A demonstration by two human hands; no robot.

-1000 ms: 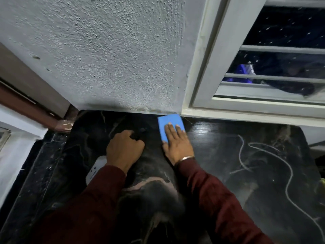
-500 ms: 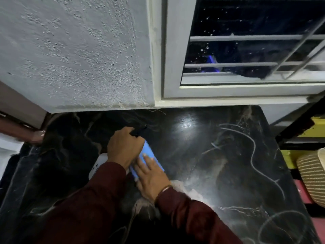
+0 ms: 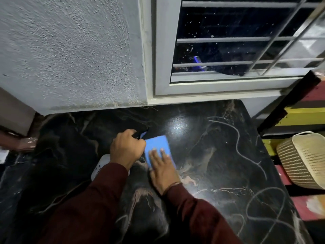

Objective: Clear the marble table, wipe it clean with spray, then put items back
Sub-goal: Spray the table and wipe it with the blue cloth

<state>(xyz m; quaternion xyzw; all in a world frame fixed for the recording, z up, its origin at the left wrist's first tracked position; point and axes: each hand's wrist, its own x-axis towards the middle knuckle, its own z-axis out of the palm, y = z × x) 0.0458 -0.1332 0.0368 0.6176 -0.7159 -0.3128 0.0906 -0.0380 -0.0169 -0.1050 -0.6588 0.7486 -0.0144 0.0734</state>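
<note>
The black marble table [image 3: 219, 155] with pale veins fills the lower view. A blue cloth [image 3: 158, 144] lies flat on it near the middle. My right hand [image 3: 162, 170] presses down on the cloth with fingers spread flat. My left hand [image 3: 126, 150] is closed around a spray bottle [image 3: 101, 166]; its black nozzle pokes out past the knuckles and its white body shows under the wrist. The two hands sit side by side, almost touching.
A rough grey wall [image 3: 70, 59] and a barred window [image 3: 237, 46] stand right behind the table. A woven basket [image 3: 302, 159] sits off the table's right edge, beside yellow and red striped surfaces. A brown ledge is at far left.
My right hand slid the blue cloth from the back wall toward me, then a little to the right. My left hand keeps its hold on the bottle. The view has swung right.
</note>
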